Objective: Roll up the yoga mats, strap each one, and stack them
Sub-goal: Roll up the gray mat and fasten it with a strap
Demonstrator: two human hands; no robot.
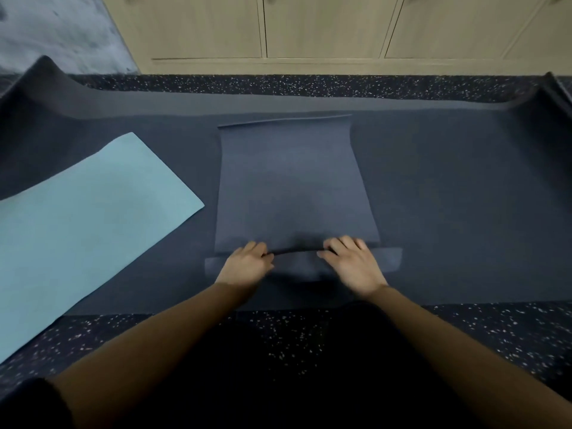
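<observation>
**Speckled floor, pale cabinets, and a dark mat gripped at its near end**

Underfoot is a dark rubber floor (495,323) flecked with white, running up to a row of pale wood cabinets (325,26) beyond the far end of the dark yoga mat (291,181). That mat is the one to steer by. It lies lengthwise in the middle, pointing away from the person towards the cabinets, its far edge lifted slightly.

Beneath it spreads a much larger dark sheet (448,196), reaching well out to both sides of the yoga mat, with its ends curling upward at far left and far right. Left of the yoga mat, set apart from it and angled, a light blue mat (86,218) lies flat, partly on the sheet and partly on the floor.

At the yoga mat's near end a narrow band (387,258) of it is turned over on itself, sticking out a little wider than the flat part on both sides.

Both arms come in wearing brown sleeves (154,342). The left hand (247,263) and right hand (351,261) sit side by side on that turned band, slightly apart. Each has its fingers bent down over the crease, grasping the mat there, knuckles up.
</observation>
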